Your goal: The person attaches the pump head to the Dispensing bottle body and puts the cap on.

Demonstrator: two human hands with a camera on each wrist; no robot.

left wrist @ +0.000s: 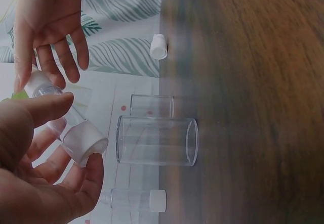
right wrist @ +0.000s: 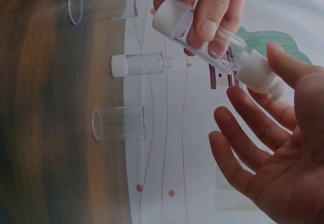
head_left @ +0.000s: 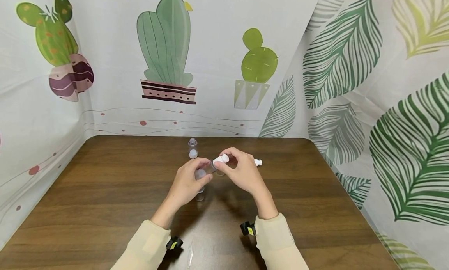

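Observation:
A clear bottle (right wrist: 202,44) with a white bottom is held tilted above the table between both hands. My left hand (head_left: 189,180) grips its body, thumb on one side and fingers on the other. At the bottle's upper end sits a white pump top (head_left: 221,159), which my right hand (head_left: 243,169) pinches between thumb and index finger. In the right wrist view, the other fingers of my right hand (right wrist: 283,138) are spread and loosely bent.
A second clear bottle (head_left: 193,148) stands at the back of the brown table (head_left: 105,192). Two clear cylindrical covers stand nearby, a larger one (left wrist: 157,140) and a smaller one (right wrist: 121,123). Another white top (left wrist: 158,47) lies on the right side. A patterned cloth hangs behind.

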